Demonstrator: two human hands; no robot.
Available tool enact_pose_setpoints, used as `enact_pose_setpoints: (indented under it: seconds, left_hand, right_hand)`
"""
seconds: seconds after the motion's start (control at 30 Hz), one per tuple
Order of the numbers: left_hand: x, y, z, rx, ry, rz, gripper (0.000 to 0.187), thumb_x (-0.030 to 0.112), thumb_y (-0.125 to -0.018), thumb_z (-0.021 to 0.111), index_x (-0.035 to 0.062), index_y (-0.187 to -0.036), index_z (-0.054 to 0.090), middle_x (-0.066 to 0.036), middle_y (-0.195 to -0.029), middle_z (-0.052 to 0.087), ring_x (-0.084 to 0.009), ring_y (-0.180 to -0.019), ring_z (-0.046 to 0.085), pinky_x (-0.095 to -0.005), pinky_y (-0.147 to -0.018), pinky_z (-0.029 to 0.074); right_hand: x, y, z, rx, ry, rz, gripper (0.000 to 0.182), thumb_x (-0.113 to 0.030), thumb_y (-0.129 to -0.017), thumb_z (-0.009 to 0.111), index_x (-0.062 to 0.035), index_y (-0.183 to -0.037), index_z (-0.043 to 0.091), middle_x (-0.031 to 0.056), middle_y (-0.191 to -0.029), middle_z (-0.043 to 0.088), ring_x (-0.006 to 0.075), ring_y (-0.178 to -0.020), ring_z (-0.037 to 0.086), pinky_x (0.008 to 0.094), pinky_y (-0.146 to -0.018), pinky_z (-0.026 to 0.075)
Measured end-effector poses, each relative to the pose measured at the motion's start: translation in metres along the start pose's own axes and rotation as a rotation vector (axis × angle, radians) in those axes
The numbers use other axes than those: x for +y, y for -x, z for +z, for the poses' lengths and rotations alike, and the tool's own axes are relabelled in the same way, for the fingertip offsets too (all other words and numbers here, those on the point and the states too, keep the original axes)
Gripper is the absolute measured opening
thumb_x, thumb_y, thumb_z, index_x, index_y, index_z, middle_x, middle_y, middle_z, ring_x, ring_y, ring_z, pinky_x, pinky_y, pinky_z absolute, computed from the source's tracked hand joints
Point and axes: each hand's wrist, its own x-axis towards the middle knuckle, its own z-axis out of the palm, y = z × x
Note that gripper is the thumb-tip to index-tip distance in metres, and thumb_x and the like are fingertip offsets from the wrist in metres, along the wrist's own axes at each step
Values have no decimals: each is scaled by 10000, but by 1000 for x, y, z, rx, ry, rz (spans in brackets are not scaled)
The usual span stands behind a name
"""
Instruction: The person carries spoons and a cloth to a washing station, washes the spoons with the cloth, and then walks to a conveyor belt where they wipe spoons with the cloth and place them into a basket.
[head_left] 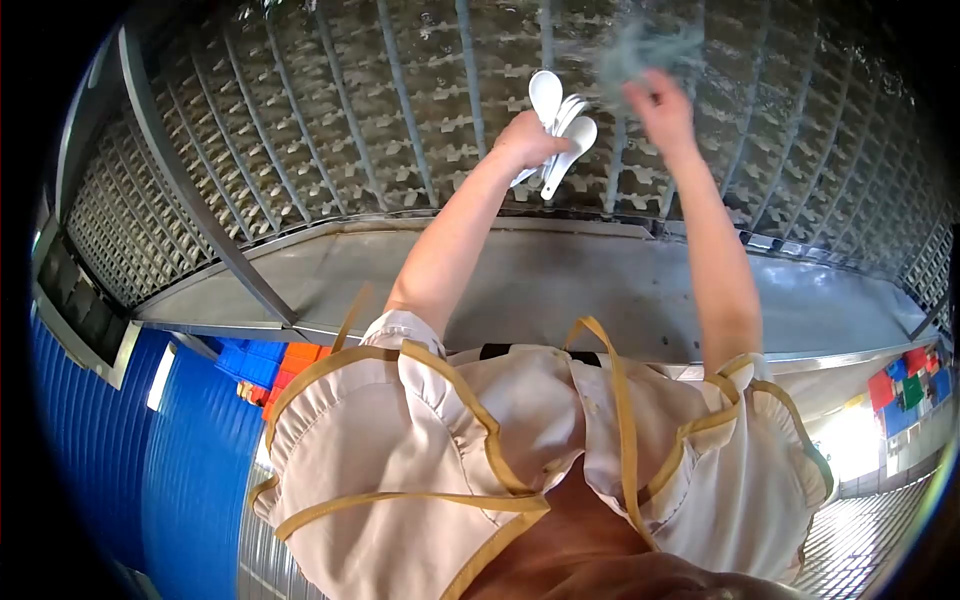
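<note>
Several white soup spoons are fanned out in my left hand, whose fingers and thumb close around them. Their bowls point up and to the right, and one handle with a small hole hangs toward the metal ledge. My right hand is closed at the lower edge of a blue-green mesh cloth, smeared by motion. Both hands are above a wet, pegged conveyor bed crossed by metal rails. The cloth is to the right of the spoons and apart from them.
A stainless steel ledge runs between my body and the pegged bed. A slanted metal bar stands at the left. Blue and orange crates are behind me at the left, and coloured bins at the far right.
</note>
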Motion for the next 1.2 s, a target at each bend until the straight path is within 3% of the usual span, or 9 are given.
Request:
enact_pose_setpoints:
  seconds: [0.07, 0.3, 0.43, 0.53, 0.63, 0.77, 0.87, 1.03, 1.2]
  left_hand:
    - [-12, -9, 5, 28, -21, 65, 419, 257, -587, 664, 36, -936, 595, -166, -875, 609, -264, -809, 594, -326, -720, 455]
    - [2, 1, -2, 14, -220, -123, 514, 324, -595, 671, 22, -997, 565, -148, -926, 607, -273, -837, 594, -333, -732, 462]
    - [28, 19, -5, -64, -370, -199, 489, 336, -587, 678, -2, -929, 588, -139, -897, 616, -256, -819, 603, -327, -713, 467]
    - [18, 16, 4, 7, -421, -175, 459, 332, -583, 677, 0, -890, 601, -128, -876, 621, -257, -794, 607, -323, -698, 469]
    - [10, 16, 12, -100, -191, -144, 473, 324, -566, 679, -20, -881, 602, -175, -850, 613, -263, -776, 602, -324, -700, 466]
    - [-4, 13, 21, -68, -14, 33, 471, 274, -564, 696, -26, -909, 586, -180, -847, 609, -251, -770, 601, -311, -702, 465]
    - [1, 19, 8, -17, 255, 50, 416, 180, -590, 690, -21, -934, 572, -142, -852, 611, -220, -764, 599, -300, -698, 467]
    - [16, 16, -20, 10, 1106, 71, 355, 48, -735, 552, -34, -1068, 457, -155, -857, 593, -233, -754, 600, -327, -646, 504]
    - [24, -32, -7, 400, 1475, 142, 337, 60, -761, 529, -28, -1070, 429, -138, -940, 541, -304, -843, 564, -424, -703, 493]
  right_hand:
    - [-20, 14, 24, -152, 206, -406, 265, -340, -716, 633, -143, -892, 618, 39, -825, 556, 231, -749, 555, 312, -646, 452]
    - [-30, -15, 48, -28, 409, -101, 425, -259, -667, 668, -189, -1064, 532, 62, -963, 524, 258, -898, 535, 351, -731, 450]
    - [-40, -3, 55, -302, 426, -135, 493, -195, -646, 672, -160, -1098, 478, 93, -1019, 517, 277, -969, 503, 353, -829, 408]
    - [-17, -7, 68, -289, 290, -111, 410, -66, -675, 538, -135, -1077, 497, 127, -1034, 546, 314, -944, 515, 368, -807, 421]
    - [-26, -13, 61, -305, 508, 29, 355, -102, -681, 514, -128, -1034, 536, 147, -913, 589, 337, -862, 548, 397, -757, 444]
    - [22, -34, 30, 227, 229, 236, 249, -194, -678, 502, -33, -850, 585, 204, -788, 587, 369, -748, 565, 417, -669, 453]
    - [32, -26, -37, 670, -301, 204, 199, -127, -741, 542, -3, -887, 595, 54, -783, 608, 122, -670, 500, 284, -635, 430]
    - [54, -5, -122, 1252, -340, 85, 179, -101, -736, 613, 22, -863, 587, 94, -849, 606, 178, -748, 574, 308, -689, 455]
    - [85, 20, -61, 779, 631, 24, 319, -231, -693, 623, -23, -929, 570, 135, -891, 539, 312, -862, 493, 369, -768, 390]
